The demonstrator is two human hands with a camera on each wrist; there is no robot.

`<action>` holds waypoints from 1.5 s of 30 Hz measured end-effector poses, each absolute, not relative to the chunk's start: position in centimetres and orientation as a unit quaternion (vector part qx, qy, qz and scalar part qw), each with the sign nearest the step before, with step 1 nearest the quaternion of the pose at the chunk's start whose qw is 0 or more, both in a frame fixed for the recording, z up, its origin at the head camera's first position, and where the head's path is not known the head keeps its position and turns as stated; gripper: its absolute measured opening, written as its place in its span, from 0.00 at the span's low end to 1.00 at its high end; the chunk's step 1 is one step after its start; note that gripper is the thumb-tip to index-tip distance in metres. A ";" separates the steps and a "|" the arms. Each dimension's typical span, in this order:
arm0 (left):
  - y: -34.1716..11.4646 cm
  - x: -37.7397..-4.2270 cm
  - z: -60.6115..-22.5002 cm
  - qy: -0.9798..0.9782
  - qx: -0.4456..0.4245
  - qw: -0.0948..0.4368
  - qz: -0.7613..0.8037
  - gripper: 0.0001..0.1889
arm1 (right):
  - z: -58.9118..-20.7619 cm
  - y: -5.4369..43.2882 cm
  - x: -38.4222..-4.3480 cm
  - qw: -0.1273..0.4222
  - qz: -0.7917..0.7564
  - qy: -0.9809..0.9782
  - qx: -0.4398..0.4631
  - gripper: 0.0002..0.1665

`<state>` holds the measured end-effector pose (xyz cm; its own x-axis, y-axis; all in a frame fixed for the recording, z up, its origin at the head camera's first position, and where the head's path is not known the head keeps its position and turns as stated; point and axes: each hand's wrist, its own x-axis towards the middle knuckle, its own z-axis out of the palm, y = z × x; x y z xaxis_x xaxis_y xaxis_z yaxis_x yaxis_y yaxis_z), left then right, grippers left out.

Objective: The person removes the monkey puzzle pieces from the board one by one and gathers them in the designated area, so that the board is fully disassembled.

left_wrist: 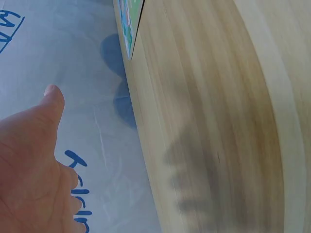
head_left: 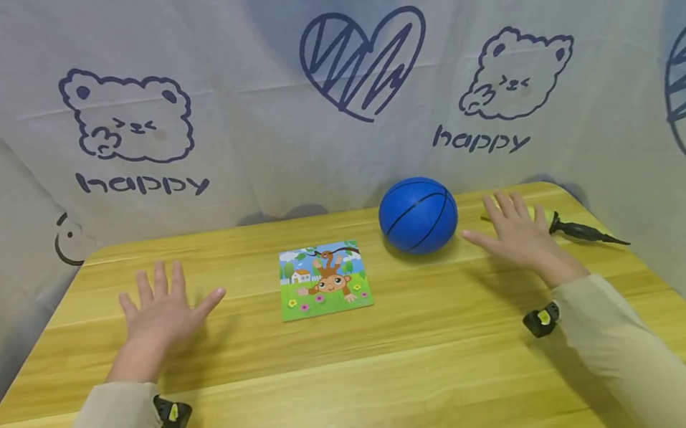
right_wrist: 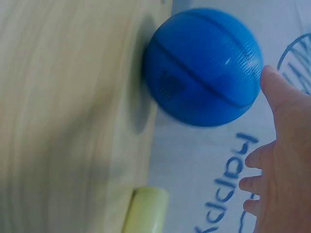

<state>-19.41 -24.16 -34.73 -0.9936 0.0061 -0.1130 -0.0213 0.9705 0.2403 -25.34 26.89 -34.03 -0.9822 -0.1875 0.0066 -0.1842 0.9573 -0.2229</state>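
Note:
My left hand hovers over the left side of the table with fingers spread, holding nothing. Over the right side, my right hand is spread in the same way, its thumb pointing at a blue ball with black basketball lines. Beneath that hand lies a slim yellow and black tool with a thin pointed tip; the fingers hide part of it. Its pale yellow cylinder end shows low in the right wrist view. Between the hands, a flat picture board with a cartoon monkey lies face up.
The wood-grain table ends at a pale cloth backdrop printed with bears, hearts and the word happy. The ball sits near the table's far edge, right of the board. Each wrist wears a small black camera.

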 end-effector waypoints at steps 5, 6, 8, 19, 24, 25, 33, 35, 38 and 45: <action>-23.6 -19.6 -34.9 0.992 0.009 0.053 0.113 0.55 | -33.1 25.1 -25.0 -0.016 -0.114 0.985 -0.125 0.58; -23.4 -19.6 -35.0 0.992 0.011 0.053 0.109 0.55 | -32.9 24.5 -24.9 -0.023 -0.114 0.984 -0.132 0.57; -23.0 -19.7 -35.0 0.993 0.018 0.052 0.105 0.55 | -32.5 23.4 -24.7 -0.032 -0.112 0.982 -0.146 0.57; -19.9 -20.8 -35.7 0.993 0.064 0.046 0.086 0.52 | -31.3 16.4 -23.5 -0.058 -0.083 0.966 -0.240 0.52; -18.3 -21.2 -36.6 0.992 0.092 0.039 0.071 0.49 | -32.4 13.6 -23.4 -0.040 -0.092 0.952 -0.290 0.50; -18.0 -21.2 -36.8 0.992 0.099 0.038 0.071 0.48 | -32.8 13.0 -23.4 -0.033 -0.095 0.949 -0.299 0.50; -16.6 -21.4 -37.9 0.987 0.143 0.037 0.059 0.44 | -36.2 10.4 -24.2 0.074 -0.126 0.939 -0.311 0.50; -16.5 -21.5 -38.2 0.986 0.151 0.046 0.058 0.43 | -36.9 10.2 -24.4 0.099 -0.132 0.940 -0.299 0.49; -16.4 -21.7 -38.6 0.980 0.174 0.075 0.053 0.41 | -37.8 9.9 -24.8 0.119 -0.129 0.940 -0.293 0.47; -16.0 -22.3 -38.8 0.963 0.215 0.153 0.050 0.38 | -38.8 9.4 -25.3 0.155 -0.093 0.940 -0.289 0.41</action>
<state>-22.28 -15.99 -38.81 -0.8611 0.4292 -0.2727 0.3984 0.9027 0.1628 -25.26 9.38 -38.84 -0.7852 -0.5723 -0.2368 -0.5148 0.8156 -0.2643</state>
